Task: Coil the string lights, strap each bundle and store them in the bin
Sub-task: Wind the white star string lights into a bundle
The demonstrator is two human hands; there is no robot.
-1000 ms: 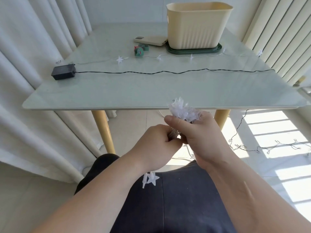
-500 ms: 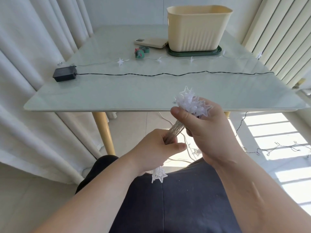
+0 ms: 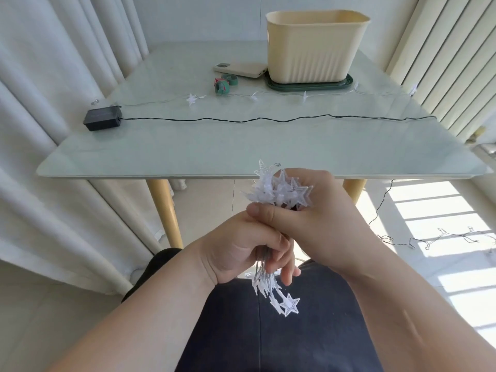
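Here's the pale, glossy counter (image 3: 188, 146) filling the middle of the view. Toward the counter's far side a cream phone (image 3: 240, 69) lies flat. White curtains (image 3: 53, 130) hang in folds along the counter's left edge. Cream slats (image 3: 442, 63) rise past its right edge. Under the counter, wooden legs (image 3: 163, 210) stand on a tiled floor (image 3: 209, 210). To the right of the counter, sunlight stripes (image 3: 434, 210) fall across the floor.

I see the left hand (image 3: 239, 248) and the right hand (image 3: 324, 226) bare, both forearms bare too. In the lower middle of the frame, the lap is covered by a dark navy garment (image 3: 308, 334) with one centre seam.
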